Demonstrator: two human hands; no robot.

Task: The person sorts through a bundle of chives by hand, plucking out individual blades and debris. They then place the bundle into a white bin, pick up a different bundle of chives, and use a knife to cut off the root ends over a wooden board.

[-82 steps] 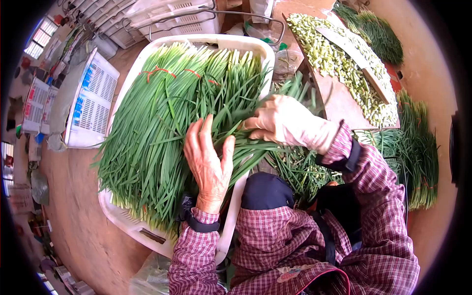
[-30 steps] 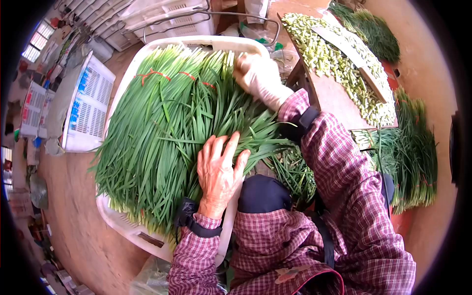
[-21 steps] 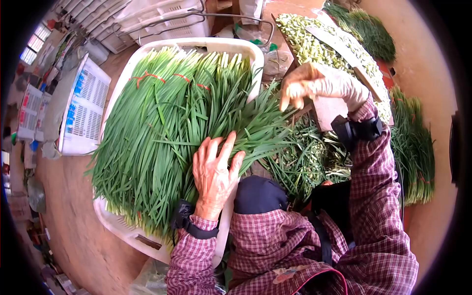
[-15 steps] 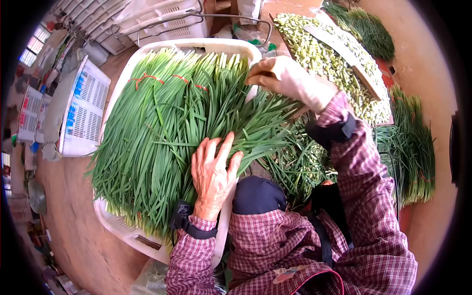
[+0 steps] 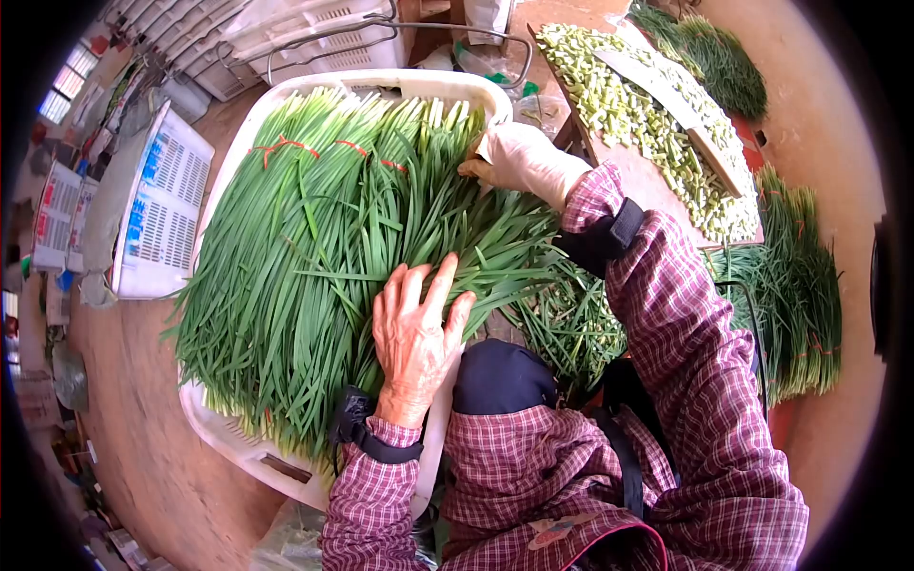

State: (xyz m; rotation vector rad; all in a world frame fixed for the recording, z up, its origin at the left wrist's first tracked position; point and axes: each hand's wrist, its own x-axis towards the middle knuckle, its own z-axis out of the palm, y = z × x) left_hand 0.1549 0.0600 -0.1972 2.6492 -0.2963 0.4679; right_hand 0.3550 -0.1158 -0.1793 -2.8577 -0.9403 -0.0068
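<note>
A white plastic crate [image 5: 227, 195] holds bunches of long green garlic chives [image 5: 286, 228], several tied with red bands near their pale ends. My bare left hand [image 5: 416, 328] lies palm down on the leaves at the crate's near right side, fingers spread. My right hand [image 5: 528, 162], in a pale glove, is at the crate's right rim beside the rightmost chives. Its fingers are curled and pressed together against the stalks; what they hold, if anything, is hidden. Leaves of that rightmost bunch fan out to the right between my hands.
On the right, a board [image 5: 633, 176] carries chopped pale green stalk pieces and a long flat blade [image 5: 652, 86] with a wooden handle. More chive bunches [image 5: 795, 285] lie beyond it. Loose leaves [image 5: 571, 319] lie below the board. Other white crates [image 5: 169, 205] stand at left.
My right hand has moved left and slightly down, from above the crate's rim to against the chives. More of the board now shows. My left hand has stayed in place.
</note>
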